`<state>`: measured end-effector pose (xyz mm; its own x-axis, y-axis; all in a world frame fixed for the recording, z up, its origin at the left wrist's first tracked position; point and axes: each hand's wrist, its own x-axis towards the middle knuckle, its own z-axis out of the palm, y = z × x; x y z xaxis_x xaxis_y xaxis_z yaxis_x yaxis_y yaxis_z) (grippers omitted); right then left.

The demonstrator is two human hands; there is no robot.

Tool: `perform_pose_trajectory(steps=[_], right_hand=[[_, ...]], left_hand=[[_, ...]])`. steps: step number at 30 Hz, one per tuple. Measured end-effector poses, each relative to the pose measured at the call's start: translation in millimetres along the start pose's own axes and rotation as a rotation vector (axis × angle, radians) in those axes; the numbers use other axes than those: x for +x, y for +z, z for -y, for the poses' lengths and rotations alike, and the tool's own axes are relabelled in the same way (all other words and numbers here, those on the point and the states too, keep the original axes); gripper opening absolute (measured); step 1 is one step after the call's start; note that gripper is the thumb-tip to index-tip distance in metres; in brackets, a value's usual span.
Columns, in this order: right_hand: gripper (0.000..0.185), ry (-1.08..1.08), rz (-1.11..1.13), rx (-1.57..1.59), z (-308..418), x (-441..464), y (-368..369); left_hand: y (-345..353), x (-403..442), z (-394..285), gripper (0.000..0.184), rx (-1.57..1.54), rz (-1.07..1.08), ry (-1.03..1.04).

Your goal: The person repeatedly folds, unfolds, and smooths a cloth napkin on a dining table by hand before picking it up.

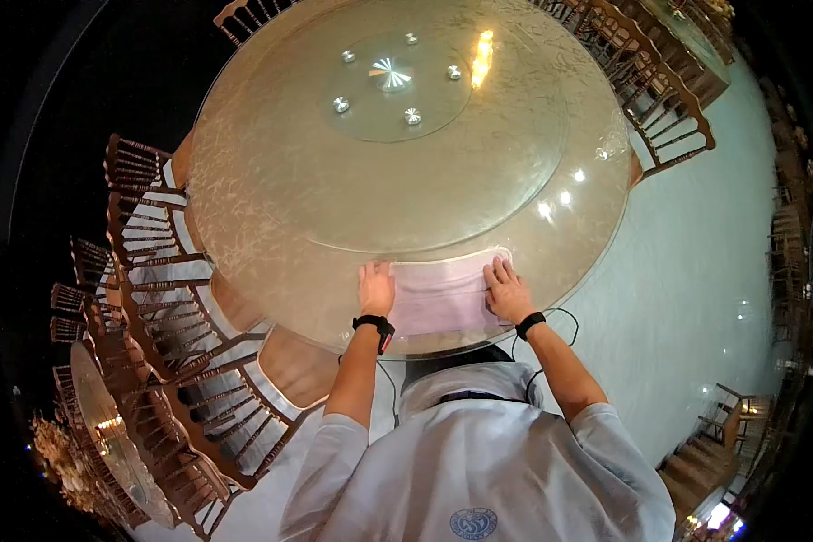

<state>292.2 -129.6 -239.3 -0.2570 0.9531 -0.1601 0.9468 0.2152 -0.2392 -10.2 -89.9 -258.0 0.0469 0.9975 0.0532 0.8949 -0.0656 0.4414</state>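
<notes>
A pink cloth (438,296), folded into a rough rectangle, lies flat on the round table (271,280) close to its near edge. My left hand (376,289) rests at the cloth's left edge with the fingers pointing forward. On the cloth's right side, my right hand (508,290) lies with its fingers spread over the upper right corner. Neither hand lifts the cloth. Each wrist wears a black band.
A round glass turntable (379,199) with metal discs covers the table's middle. Wooden chairs (190,361) crowd the left side, and another chair (673,135) stands at the upper right. A second table (108,425) is at the lower left.
</notes>
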Motion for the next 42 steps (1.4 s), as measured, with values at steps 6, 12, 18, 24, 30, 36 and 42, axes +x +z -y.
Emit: perform_pose_trajectory(steps=[6, 12, 18, 24, 30, 36, 42], right_hand=[[0.061, 0.052, 0.083, -0.073, 11.9, -3.2, -9.6], [0.033, 0.001, -0.069, 0.084, 2.9, -10.8, -11.0], [0.031, -0.002, -0.051, 0.011, -13.5, -23.1, -11.0], [0.018, -0.121, -0.094, 0.195, -25.5, -30.5, -23.3], [0.015, -0.251, 0.073, 0.385, -20.8, -78.7, -51.1], [0.015, -0.275, 0.084, 0.261, -19.1, -109.4, -22.8], [0.025, -0.26, 0.098, 0.153, -11.9, -116.4, -7.8]], left_hand=[[-8.8, 11.7, 5.7, 0.022, -0.001, 0.127, -0.137], [-22.9, -6.4, -0.4, 0.018, -0.034, 0.097, -0.144], [-23.3, -42.3, 18.1, 0.017, 0.161, 0.303, 0.132], [-52.2, -49.5, 22.9, 0.017, 0.0, 0.34, 0.263], [-102.6, -93.7, 10.4, 0.013, -0.224, 0.614, 0.313], [-73.1, -136.3, 19.5, 0.015, -0.067, 0.635, 0.283], [-53.4, -149.5, 17.2, 0.01, 0.071, 0.529, 0.297]])
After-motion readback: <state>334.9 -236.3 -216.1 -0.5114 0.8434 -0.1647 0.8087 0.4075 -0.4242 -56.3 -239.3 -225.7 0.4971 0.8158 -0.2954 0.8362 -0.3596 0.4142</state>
